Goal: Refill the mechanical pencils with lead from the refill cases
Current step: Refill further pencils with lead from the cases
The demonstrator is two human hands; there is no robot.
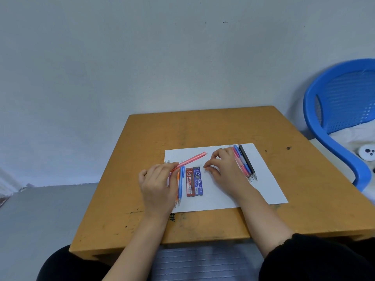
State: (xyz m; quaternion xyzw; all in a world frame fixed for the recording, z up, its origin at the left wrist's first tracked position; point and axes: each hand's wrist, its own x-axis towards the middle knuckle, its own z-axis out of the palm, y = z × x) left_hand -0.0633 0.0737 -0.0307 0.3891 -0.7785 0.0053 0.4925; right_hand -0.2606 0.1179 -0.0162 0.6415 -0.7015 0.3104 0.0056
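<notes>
Left hand (pixel 158 183) gripping pink pencil (pixel 188 161) slantwise above paper (pixel 263 179). Right hand (pixel 223 167) resting near blue refill case (pixel 197 181), fingertips curling together; whether pinching anything, cannot tell.

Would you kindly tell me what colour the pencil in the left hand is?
The slim plastic mechanical pencil is translucent pink, best seen in the head view.

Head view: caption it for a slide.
Left hand holds a pink pencil; right hand rests beside two lead cases.
</notes>
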